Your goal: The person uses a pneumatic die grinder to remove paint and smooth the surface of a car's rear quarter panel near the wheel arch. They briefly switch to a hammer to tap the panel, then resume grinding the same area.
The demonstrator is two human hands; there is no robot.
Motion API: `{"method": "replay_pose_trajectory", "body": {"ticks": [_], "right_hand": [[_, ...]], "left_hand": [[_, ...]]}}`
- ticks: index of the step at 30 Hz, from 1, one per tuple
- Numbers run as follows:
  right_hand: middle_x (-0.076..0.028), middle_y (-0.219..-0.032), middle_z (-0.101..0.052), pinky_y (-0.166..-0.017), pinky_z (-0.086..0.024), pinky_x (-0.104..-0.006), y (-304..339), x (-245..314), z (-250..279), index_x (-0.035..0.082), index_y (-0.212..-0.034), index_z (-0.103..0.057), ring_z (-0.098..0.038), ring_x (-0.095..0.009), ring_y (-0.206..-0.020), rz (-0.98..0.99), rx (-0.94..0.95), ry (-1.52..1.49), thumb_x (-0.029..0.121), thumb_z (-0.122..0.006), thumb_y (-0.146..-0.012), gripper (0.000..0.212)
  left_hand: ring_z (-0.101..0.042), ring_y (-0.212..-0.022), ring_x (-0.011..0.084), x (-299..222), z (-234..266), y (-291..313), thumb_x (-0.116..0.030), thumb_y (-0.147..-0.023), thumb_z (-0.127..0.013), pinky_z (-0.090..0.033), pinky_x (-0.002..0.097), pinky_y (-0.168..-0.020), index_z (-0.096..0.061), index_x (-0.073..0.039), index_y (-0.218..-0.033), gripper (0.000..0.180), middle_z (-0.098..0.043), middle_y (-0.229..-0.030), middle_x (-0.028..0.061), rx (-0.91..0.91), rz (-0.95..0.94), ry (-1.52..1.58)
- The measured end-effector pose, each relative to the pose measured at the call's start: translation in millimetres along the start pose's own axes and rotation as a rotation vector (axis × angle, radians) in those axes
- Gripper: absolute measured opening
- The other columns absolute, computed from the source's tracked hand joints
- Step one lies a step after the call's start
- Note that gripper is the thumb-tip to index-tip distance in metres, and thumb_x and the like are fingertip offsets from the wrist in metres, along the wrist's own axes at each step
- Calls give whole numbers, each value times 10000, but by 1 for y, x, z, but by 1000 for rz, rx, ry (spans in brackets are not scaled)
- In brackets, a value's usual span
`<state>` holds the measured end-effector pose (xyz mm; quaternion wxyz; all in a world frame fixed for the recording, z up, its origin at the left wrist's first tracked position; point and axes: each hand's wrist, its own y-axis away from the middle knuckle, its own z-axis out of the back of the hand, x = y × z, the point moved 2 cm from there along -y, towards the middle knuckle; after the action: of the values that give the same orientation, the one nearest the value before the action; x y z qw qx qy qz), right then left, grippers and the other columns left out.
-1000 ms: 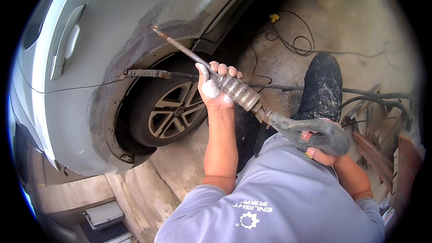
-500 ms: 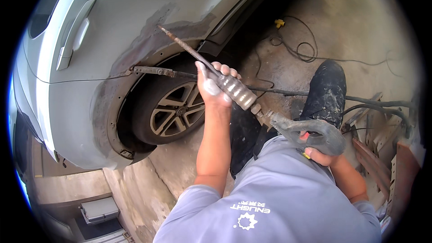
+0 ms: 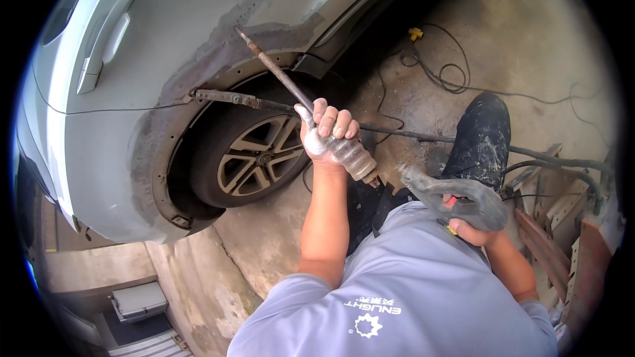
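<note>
My left hand (image 3: 329,131) is wrapped round the ridged metal weight of a slide hammer (image 3: 283,78). Its long rod slants up and left, and the tip overlaps the bare grey patch (image 3: 225,49) on the car panel; whether it touches cannot be made out. In my right hand (image 3: 471,230) is a worn grey gun-shaped handle (image 3: 456,193) with a red trigger, held close to my shirt. The gun's nose and the hammer's rear end are apart. A metal bar (image 3: 225,97) sits at the wheel-arch edge, with a thick cable running from it behind my left hand.
The light-coloured car (image 3: 126,139) fills the left, with its wheel (image 3: 254,158) under the sanded arch. Thick cables (image 3: 549,157) cross to the right. A thin cord (image 3: 456,86) with a yellow plug (image 3: 415,34) lies on the floor. Scrap metal panels (image 3: 542,244) lean at right.
My left hand has shifted slightly right and down with the slide hammer, widening the gap between the tool's upper part and the car's edge. My right hand and the gun stay nearly still.
</note>
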<state>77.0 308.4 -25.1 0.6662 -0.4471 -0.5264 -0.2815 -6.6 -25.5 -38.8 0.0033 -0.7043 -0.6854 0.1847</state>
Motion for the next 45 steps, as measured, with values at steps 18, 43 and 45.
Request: {"method": "replay_pose_trajectory", "body": {"ticks": [18,43,45], "right_hand": [[-147,-1010,-719,-816,-570,-387,-5,3,0,-9,-1039,-689,-713,-305,-907,42,64,39,86,-741,-697,359],[-121,-987,-721,-831,-556,-368,2,8,4,-10,-1039,-699,-699,-259,-919,107,112,67,127,-750,-716,355],[-116,-971,-722,-822,-556,-368,6,9,2,-5,-1017,-705,-698,-254,-904,22,62,11,139,-750,-709,343]], "left_hand": [[-616,-705,306,-15,-19,16,-567,-1060,-475,-524,446,-657,-539,-107,-849,511,-590,-753,95,-539,-32,-455],[-607,-798,314,4,-24,-3,-550,-1081,-422,-522,488,-773,-577,-107,-876,512,-627,-794,69,-324,-17,-301],[-607,-791,311,6,-26,-4,-553,-1078,-428,-521,489,-763,-579,-110,-872,512,-629,-787,67,-347,-15,-282]]}}
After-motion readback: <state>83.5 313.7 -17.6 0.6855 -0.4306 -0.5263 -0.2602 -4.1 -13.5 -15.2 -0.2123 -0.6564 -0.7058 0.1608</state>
